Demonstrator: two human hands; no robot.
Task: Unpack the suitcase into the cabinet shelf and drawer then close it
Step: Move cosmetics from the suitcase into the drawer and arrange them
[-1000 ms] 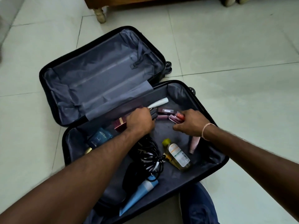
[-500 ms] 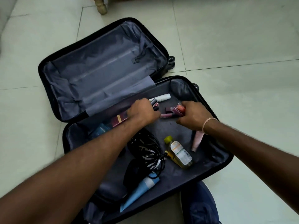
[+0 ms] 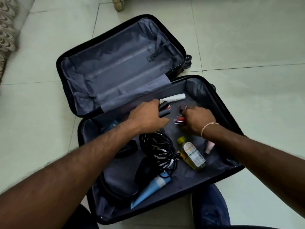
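Observation:
A black suitcase (image 3: 231, 116) lies open on the tiled floor, its grey-lined lid (image 3: 115, 68) folded back. My left hand (image 3: 146, 116) grips several small dark and red cosmetic tubes (image 3: 164, 109) in the near half. My right hand (image 3: 198, 119) pinches a few red and pink lip tubes (image 3: 179, 119). A white tube (image 3: 175, 97) lies just beyond both hands. Loose in the same half lie a yellow oil bottle (image 3: 191, 153), a tangle of black cables (image 3: 158, 149), a blue tube (image 3: 148, 189), a pink tube (image 3: 209, 147) and a dark pouch (image 3: 115, 180).
A wooden furniture leg (image 3: 118, 4) stands on the floor beyond the suitcase. A patterned fabric edge (image 3: 6, 30) shows at the far left. My blue-clad knee (image 3: 211, 207) is by the suitcase's near edge. Pale floor tiles (image 3: 247, 47) surround the case.
Both hands have gathered more of the small tubes. My left hand drew slightly left with its bunch, and my right hand closed over the red and pink tubes. The camera dipped closer.

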